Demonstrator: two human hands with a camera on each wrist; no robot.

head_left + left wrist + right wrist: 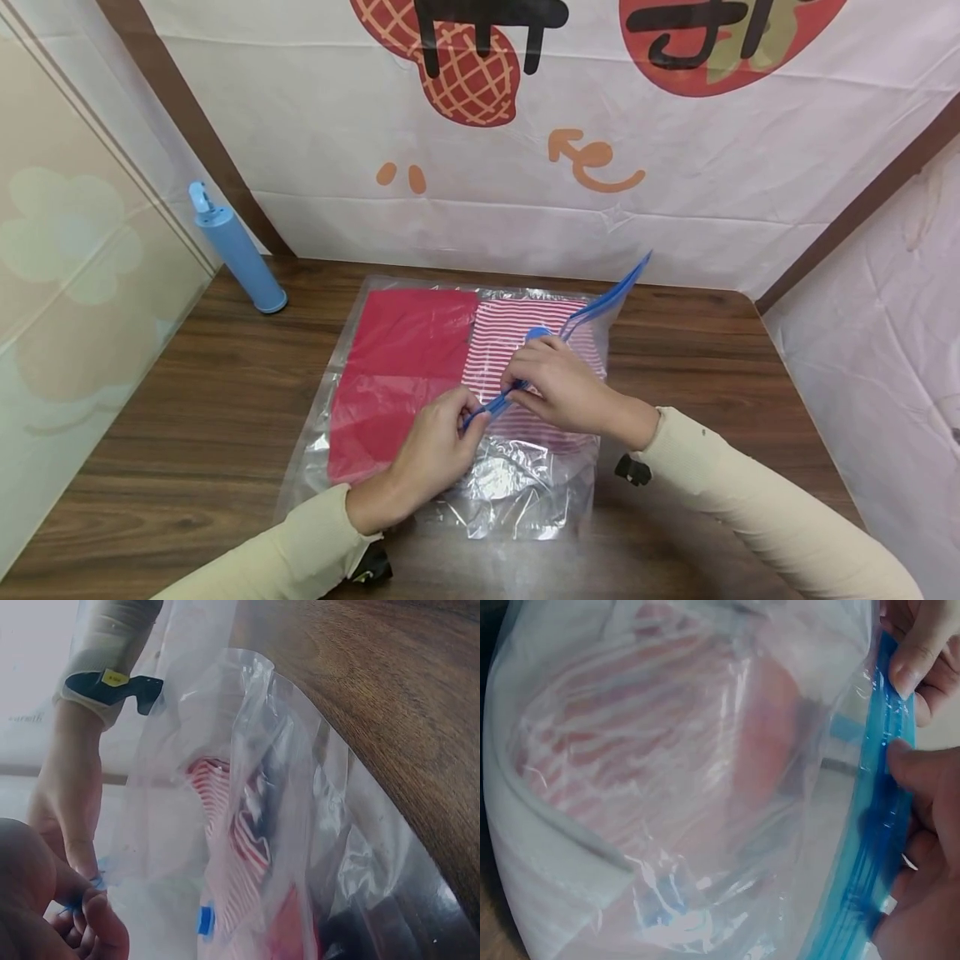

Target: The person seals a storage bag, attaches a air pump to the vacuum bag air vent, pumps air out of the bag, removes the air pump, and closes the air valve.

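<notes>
A clear zip storage bag lies on the table with a folded red cloth and a red-and-white striped cloth inside. Its blue zip strip is lifted, the far end sticking up to the right. My left hand pinches one stretch of the strip between thumb and fingers. Close beside it, my right hand pinches another stretch. In the right wrist view both thumbs press on the blue strip. A round blue valve sits on the bag, partly hidden by the right hand.
A light-blue hand pump stands on the brown wooden table at the back left. Printed cloth walls close off the back and both sides. Each wrist wears a dark camera strap.
</notes>
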